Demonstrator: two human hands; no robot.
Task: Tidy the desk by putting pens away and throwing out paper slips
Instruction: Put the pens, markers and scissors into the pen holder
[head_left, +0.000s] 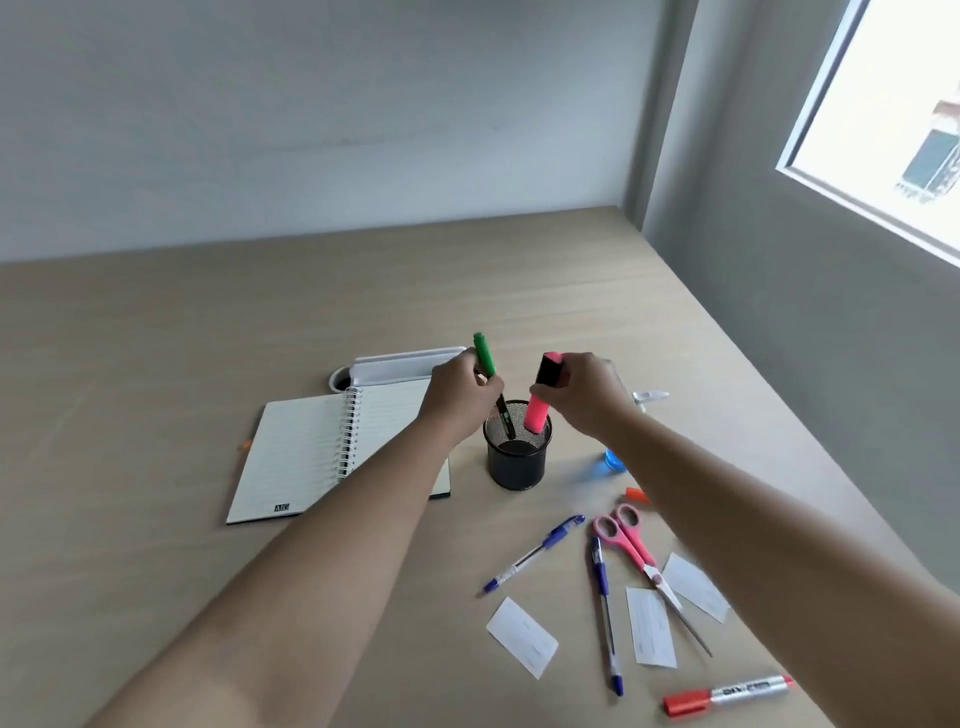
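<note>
The right forearm hides part of a blurred blue object (613, 464) and an orange marker tip (637, 494); the open spiral notebook's (306, 452) right corner lies under the left forearm.

Pale wood-grain counter (156, 338) fills the near and middle ground, its far edge meeting a plain light grey-blue wall (311, 114). At the far right corner the counter butts against a darker grey side wall (779, 322), which runs toward the near right. A window (893, 104) with a white frame is set in this side wall, upper right; daylight through it is overexposed, and a blurred building shows outside. Light falls softly across the counter, leaving faint shadows.
</note>
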